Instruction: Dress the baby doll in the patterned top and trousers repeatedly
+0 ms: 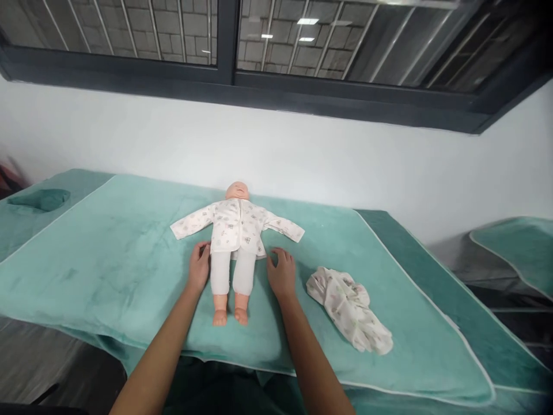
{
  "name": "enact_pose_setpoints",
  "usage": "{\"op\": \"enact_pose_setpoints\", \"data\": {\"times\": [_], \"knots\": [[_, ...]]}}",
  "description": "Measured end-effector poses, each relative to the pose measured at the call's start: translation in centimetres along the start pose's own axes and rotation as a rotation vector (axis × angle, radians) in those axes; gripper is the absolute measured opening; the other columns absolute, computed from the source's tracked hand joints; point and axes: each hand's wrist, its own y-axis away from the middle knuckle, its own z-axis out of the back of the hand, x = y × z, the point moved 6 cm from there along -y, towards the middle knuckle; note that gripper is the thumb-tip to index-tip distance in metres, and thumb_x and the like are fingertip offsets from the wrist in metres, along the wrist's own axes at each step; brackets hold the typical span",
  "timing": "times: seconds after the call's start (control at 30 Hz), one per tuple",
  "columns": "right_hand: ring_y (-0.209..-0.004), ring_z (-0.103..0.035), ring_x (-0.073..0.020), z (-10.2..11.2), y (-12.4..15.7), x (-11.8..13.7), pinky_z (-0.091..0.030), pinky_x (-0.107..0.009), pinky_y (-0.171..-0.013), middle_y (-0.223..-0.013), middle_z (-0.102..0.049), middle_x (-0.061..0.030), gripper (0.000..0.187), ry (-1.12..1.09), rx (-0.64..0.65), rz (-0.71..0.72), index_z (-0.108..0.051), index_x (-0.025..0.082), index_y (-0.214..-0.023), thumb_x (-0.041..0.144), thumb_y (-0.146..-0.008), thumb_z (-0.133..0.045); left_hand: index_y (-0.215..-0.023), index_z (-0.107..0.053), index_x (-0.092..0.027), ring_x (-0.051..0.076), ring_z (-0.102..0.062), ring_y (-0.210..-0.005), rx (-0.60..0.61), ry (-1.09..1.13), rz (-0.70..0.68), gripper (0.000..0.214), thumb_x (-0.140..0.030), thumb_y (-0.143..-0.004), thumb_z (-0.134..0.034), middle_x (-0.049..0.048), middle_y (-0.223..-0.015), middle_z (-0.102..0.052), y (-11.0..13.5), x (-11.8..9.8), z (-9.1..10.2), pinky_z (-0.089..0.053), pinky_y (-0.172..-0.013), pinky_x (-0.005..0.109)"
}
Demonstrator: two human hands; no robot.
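Observation:
A baby doll (pixel 220 303) lies on its back on the green-covered bed, head toward the wall. It wears a white printed jacket (pixel 235 226) with both sleeves spread outward, and white trousers (pixel 243 274); its feet are bare. My left hand (pixel 199 266) rests beside the doll's hip, fingers loosely curved near the jacket's lower hem. On the other side my right hand (pixel 281 272) lies on the cover, thumb and fingers apart, a little off the hem. Neither hand holds anything. A crumpled white printed cloth (pixel 349 308) lies to the right of my right hand.
The green bed cover (pixel 129 259) has pale piping along its edge. Behind it rise a white wall (pixel 302 155) and a dark-framed window (pixel 276 95). A green face hole (pixel 41 199) shows at the far left. Another green-covered surface (pixel 518 248) stands at the right.

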Motion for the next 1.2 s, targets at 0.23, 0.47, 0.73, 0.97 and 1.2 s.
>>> {"op": "enact_pose_setpoints", "data": {"times": [0.23, 0.47, 0.73, 0.97, 1.2], "knots": [[-0.12, -0.055, -0.0309, 7.3, 5.6, 0.9, -0.039, -0.052, -0.106, -0.126, -0.066, -0.0125, 0.025, 0.204, -0.127, 0.244, -0.063, 0.022, -0.111, 0.022, -0.094, -0.045, -0.103, -0.068, -0.022, 0.023, -0.063, -0.099, 0.151, -0.031, 0.018, 0.033, -0.051, -0.09, -0.058, 0.0066, -0.105, -0.071, 5.4, -0.1, 2.1, -0.048, -0.091, 0.035], [-0.101, -0.061, -0.0341, 17.8, 7.0, -9.6, -0.045, -0.045, -0.085, -0.106, -0.069, -0.0202, 0.036, 0.595, -0.193, -0.344, -0.066, 0.016, -0.104, 0.046, -0.092, -0.048, -0.077, -0.058, -0.022, 0.018, -0.051, -0.068, 0.313, -0.092, 0.027, 0.037, -0.056, -0.092, -0.053, -0.0008, -0.069, -0.053, 8.2, -1.0, 2.5, -0.041, -0.067, 0.03], [-0.072, -0.055, -0.0206, 17.4, 3.9, -9.0, -0.04, -0.032, -0.068, -0.074, -0.061, -0.0031, 0.021, 0.204, 0.098, -0.318, -0.054, 0.022, -0.074, 0.041, -0.082, -0.058, -0.073, -0.062, -0.022, 0.021, -0.053, -0.071, 0.421, -0.245, -0.097, 0.033, -0.051, -0.089, -0.057, 0.0017, -0.072, -0.061, 9.4, -5.0, 2.1, -0.041, -0.069, 0.033], [-0.071, -0.047, -0.0148, 16.4, 0.0, 12.5, -0.037, -0.028, -0.068, -0.077, -0.052, 0.003, 0.026, -0.272, 0.399, 0.194, -0.053, 0.021, -0.075, 0.044, -0.085, -0.061, -0.12, -0.065, -0.026, 0.026, -0.059, -0.119, 0.527, -0.165, -0.393, 0.034, -0.031, -0.086, -0.064, 0.0067, -0.128, -0.066, 8.5, -15.9, 2.0, -0.046, -0.097, 0.037], [-0.068, -0.046, -0.0119, 18.6, 0.2, 27.2, -0.035, -0.023, -0.062, -0.074, -0.051, 0.0044, 0.024, -0.485, 0.641, 0.488, -0.054, 0.02, -0.083, 0.04, -0.085, -0.066, -0.107, -0.067, -0.018, 0.024, -0.063, -0.102, 0.752, -0.019, -0.4, 0.036, -0.041, -0.081, -0.075, 0.0052, -0.109, -0.07, 9.5, -26.8, 1.6, -0.05, -0.088, 0.033]]}}
